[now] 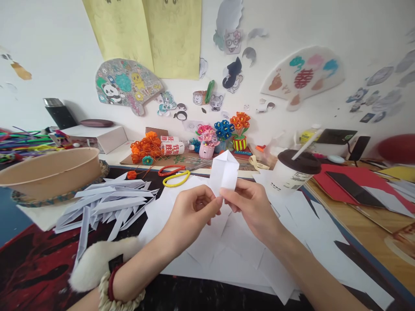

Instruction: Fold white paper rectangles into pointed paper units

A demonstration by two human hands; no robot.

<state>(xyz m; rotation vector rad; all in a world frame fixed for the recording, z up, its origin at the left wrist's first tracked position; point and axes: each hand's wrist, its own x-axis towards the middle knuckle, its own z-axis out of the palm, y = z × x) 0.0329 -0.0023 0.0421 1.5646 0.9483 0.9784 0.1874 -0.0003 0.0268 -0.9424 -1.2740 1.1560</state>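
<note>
A small folded white paper (224,170), creased down its length and pointed at the top, is held up in front of me. My left hand (197,205) pinches its lower left edge between thumb and fingers. On the lower right side, my right hand (248,201) grips the same paper, its thumb pressed near the bottom. Both thumbs almost meet there. Beneath my hands spread several loose white paper sheets (210,255). To the left lies a pile of folded white paper strips (113,201).
A beige oval basin (52,168) stands at the left. Yellow-handled scissors (177,178) and red-handled scissors (170,169) lie behind the sheets. A lidded cup with a straw (293,170) stands right. A white fluffy object (100,259) sits by my left forearm. Craft flowers (223,129) line the wall.
</note>
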